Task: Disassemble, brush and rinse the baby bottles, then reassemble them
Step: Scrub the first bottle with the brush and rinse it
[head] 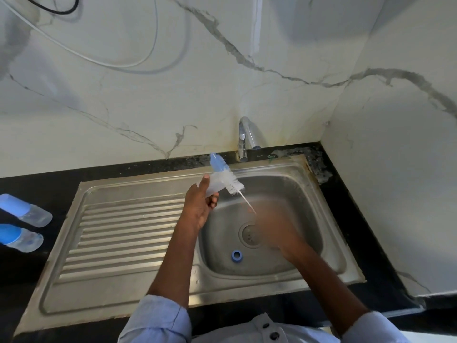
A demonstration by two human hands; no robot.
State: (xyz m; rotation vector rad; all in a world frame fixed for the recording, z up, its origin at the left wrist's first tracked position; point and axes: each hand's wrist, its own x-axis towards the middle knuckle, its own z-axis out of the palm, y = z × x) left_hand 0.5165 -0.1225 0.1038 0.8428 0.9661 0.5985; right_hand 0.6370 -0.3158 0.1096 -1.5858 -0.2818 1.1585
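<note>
Now my left hand (197, 206) grips the bottle (214, 186), brush (231, 183) slanting down-right inside toward my right hand (274, 231) (blurred; its fingers' state untellable).

**user1:** What's being held over the sink there?

**user2:** A clear bottle body (213, 185) with its top off is held tilted over the basin's left edge. A bottle brush (228, 178), with white bristles and a blue tip, is seen crossing the bottle; whether it passes through or just behind can't be told. Its thin white handle is angled down to the right and lost in blur.

**user1:** And the other bits?

**user2:** A blue screw ring (237, 255) is lying flat in the basin, near the drain. Two capped bottles (27, 210) (21, 238), clear with blue tops, are laid on their sides on the black counter, left of the drainboard, just beside each other.
</note>
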